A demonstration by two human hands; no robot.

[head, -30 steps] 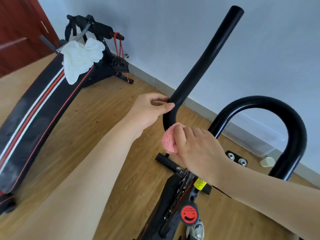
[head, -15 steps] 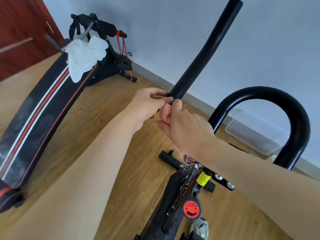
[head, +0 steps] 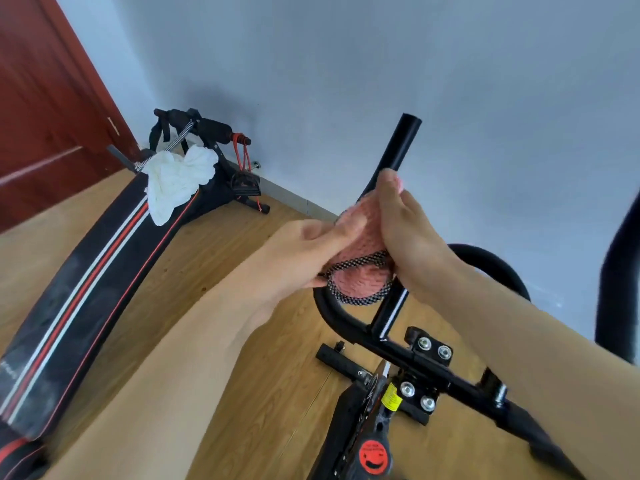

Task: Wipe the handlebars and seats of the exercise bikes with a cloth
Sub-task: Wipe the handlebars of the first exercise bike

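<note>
Both hands, left (head: 311, 244) and right (head: 405, 230), clamp the pink cloth (head: 360, 271) together around the upright handlebar (head: 403, 143), wrapping it so one stroke wipes all sides

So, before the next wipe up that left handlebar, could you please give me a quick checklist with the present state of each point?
1. Pink cloth wrapped around the handlebar: ok.
2. Left hand grips the cloth: ok.
3. Right hand grips the cloth: ok.
4. Bar above the hands bare, path free to its tip: ok.
5. Cloth's checked edge tucked in: not ok, it hangs loose.
6. Upper bar already clean: cannot tell.
</note>
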